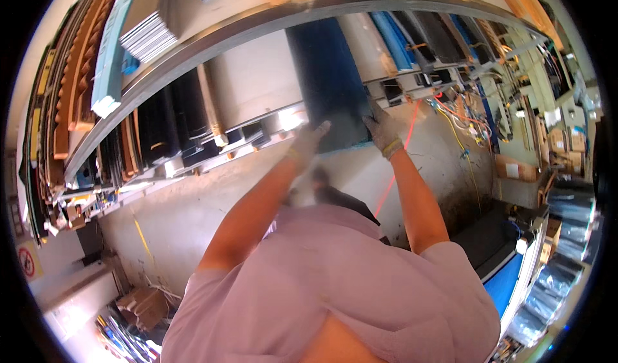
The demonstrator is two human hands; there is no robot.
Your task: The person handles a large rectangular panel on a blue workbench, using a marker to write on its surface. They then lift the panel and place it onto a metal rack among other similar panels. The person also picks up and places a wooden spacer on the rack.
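Observation:
A long, flat dark blue bundle or panel (327,67) lies across the shelf, its near end sticking out over the shelf's front edge toward me. What it is made of I cannot make out. My left hand (308,144), in a pale work glove and a little blurred, grips the left side of the near end, with the thumb on top. On the opposite side, my right hand (385,133), gloved too, is closed on the right edge. The fingers beneath the bundle are hidden.
A metal shelf beam (251,15) curves above the bundle. Grey stacked strips (149,38) lie on the upper level at left. Blue lengths (394,41) and black ones stand to the right. Red and yellow cables (460,121) hang near the wall; plastic-wrapped bundles (547,292) sit at lower right.

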